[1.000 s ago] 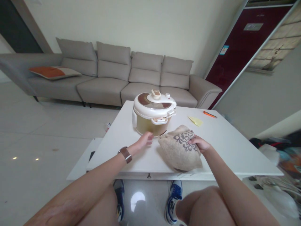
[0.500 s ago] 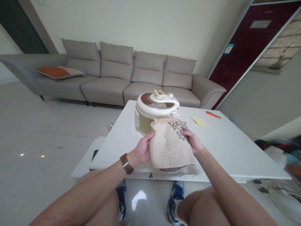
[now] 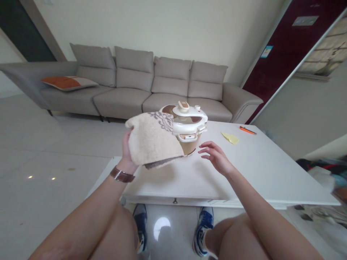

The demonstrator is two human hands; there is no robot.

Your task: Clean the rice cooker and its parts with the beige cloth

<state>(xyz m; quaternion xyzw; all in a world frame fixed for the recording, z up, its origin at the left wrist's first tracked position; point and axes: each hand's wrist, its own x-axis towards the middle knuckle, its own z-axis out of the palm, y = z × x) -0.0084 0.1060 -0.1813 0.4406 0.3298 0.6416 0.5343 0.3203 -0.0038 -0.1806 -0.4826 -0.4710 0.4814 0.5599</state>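
Note:
A folded beige towel point(image 3: 154, 141) with a grey-brown floral pattern is in my left hand point(image 3: 127, 150), which grips its left edge above the table. The towel hides the left part of a white and brown pressure cooker point(image 3: 189, 126) standing behind it with its lid on. My right hand point(image 3: 215, 155) is empty, its fingers apart and slightly curled, over the table to the right front of the cooker. The towel's lower right corner comes close to the cooker's base; I cannot tell if they touch.
The cooker stands on a white table point(image 3: 244, 173). Toward its far right lie a yellow paper piece point(image 3: 230, 138) and an orange utility knife point(image 3: 247, 130). A grey sofa point(image 3: 121, 97) with an orange and white cushion point(image 3: 67, 83) is behind the table.
My right hand has let go of the towel. My left hand has carried the towel left and slightly up, uncovering the cooker's front right side.

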